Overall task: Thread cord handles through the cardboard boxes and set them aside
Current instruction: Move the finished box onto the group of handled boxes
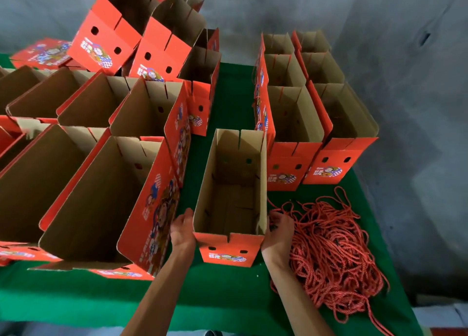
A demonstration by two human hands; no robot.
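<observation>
Head view looks down on a green-covered bench (228, 292) crowded with red printed cardboard boxes, all standing open at the top. One box (231, 201) sits in the middle of the bench, close to the near edge, and the person has it between both hands. The left hand (182, 228) lies flat against its left wall, fingers fairly straight; the right hand (278, 231) cups the right wall near the front corner, fingers loosely bent against the cardboard. Neither hand holds any cord.

That box has its two round holes bare on the near end flap, and the two in the far wall also look empty, so by my reckoning it has not been threaded yet. The heap of red cord handles (331, 254) lies just to its right, touching or nearly touching the right hand, and it is still a big tangle.

As for progress: the group of boxes at the right (324, 122) may be the set-aside ones; thin red strands seem to hang by their left side, though I cannot tell for sure. The many boxes at the left (101, 183) show plain empty holes. I judge most of the work is still ahead.
</observation>
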